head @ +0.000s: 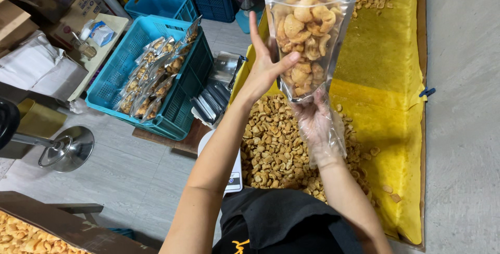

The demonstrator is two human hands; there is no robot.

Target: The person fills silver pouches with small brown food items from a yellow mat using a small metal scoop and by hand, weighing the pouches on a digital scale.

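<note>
Both hands, left hand [265,69] and gloved right hand [312,116], clamp a clear snack pouch [307,30] above loose snacks [273,150], teal crate [117,72] alongside.

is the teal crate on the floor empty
No, the teal crate holds a row of filled clear pouches standing along its middle.
</note>
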